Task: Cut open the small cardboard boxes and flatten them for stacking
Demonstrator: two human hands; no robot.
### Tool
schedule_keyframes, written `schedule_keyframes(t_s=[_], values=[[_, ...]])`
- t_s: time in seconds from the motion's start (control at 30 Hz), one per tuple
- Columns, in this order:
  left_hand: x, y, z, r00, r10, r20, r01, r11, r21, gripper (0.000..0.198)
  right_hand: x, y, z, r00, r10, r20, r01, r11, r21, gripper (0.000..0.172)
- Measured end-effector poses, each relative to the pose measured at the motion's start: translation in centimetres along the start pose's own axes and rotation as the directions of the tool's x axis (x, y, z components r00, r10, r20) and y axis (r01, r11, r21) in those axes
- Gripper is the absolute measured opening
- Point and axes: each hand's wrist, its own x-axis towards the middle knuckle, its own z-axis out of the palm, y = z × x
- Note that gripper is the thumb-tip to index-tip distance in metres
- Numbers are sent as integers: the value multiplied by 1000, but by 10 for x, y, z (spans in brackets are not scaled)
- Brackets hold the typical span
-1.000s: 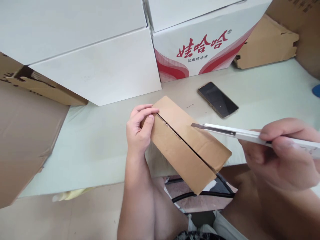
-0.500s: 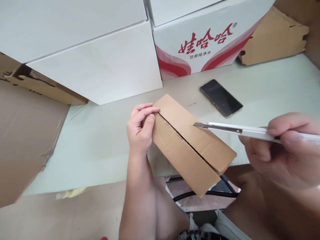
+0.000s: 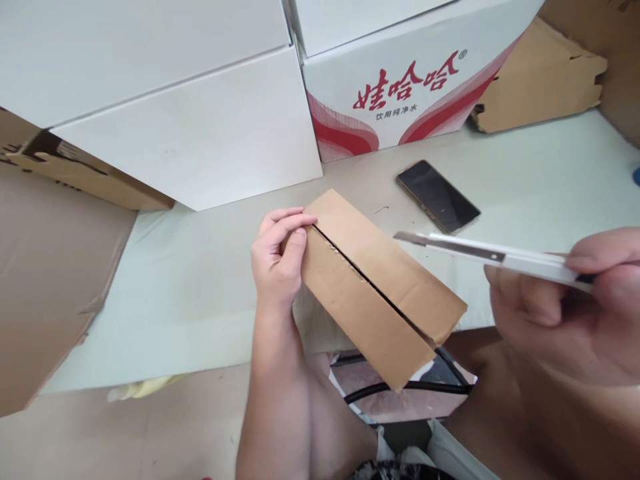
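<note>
The right hand [image 3: 575, 310], fingers closed round a knife [image 3: 530, 265], has shifted the blade [image 3: 411, 238] off the box [image 3: 360, 313], apparently leaving it uncut for now, while the left hand [image 3: 280, 253] pinches one end.

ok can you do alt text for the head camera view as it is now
A left hand grips one end of a brown cardboard piece with a dark slit down its length, while the right hand holds a white utility knife, blade out. Beyond, a phone lies on a pale tabletop before white cartons, one with red lettering.
</note>
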Motion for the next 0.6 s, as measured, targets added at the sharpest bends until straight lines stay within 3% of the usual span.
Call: schedule_keyframes(t_s=[0.17,0.33,0.6], values=[[-1,0,0,1000,-2,6,2,1000,3,20,-2,14,13,985,-174,-9,173,967,188,6],[-1,0,0,1000,-17,-2,17,1000,19,21,-13,26,20,929,-312,200,268,939,217,10],[0,2,1,1000,-1,-9,1,1000,-22,21,-17,30,18,851,-312,422,298,949,102,11]])
